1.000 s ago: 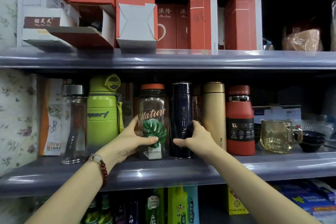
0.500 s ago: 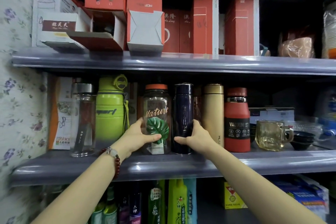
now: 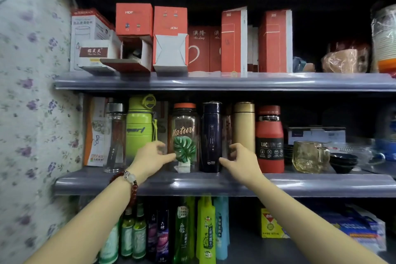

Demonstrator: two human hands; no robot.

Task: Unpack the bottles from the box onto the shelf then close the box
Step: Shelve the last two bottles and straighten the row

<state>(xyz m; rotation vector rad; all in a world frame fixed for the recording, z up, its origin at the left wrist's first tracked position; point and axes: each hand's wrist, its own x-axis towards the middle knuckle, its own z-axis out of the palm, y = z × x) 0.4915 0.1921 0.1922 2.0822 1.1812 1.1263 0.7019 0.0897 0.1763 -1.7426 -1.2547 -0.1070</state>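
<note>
On the middle shelf [image 3: 214, 185] bottles stand upright in a row: a clear glass bottle [image 3: 114, 137], a lime-green sport bottle [image 3: 140, 128], a clear "Nature" bottle [image 3: 186, 135] with a leaf print, a navy flask [image 3: 212, 135], a gold flask [image 3: 244, 126] and a red vacuum bottle [image 3: 269, 141]. My left hand [image 3: 153, 156] hovers at the Nature bottle's lower left, fingers loosely apart, thumb near its side. My right hand [image 3: 240, 159] sits just right of the navy flask, fingers apart, holding nothing. A red box [image 3: 134, 53] with open flaps lies on the upper shelf [image 3: 214, 82].
More red boxes [image 3: 233, 40] and a white carton [image 3: 87, 34] crowd the upper shelf. A glass mug [image 3: 309, 156] and dark bowls [image 3: 342, 162] stand right of the bottles. The lower shelf holds several green and dark bottles [image 3: 205, 227]. Floral wallpaper [image 3: 32, 113] bounds the left.
My left hand has loosened its hold on the Nature bottle and my right hand has come off the navy flask. The view has tilted upward and drawn back.
</note>
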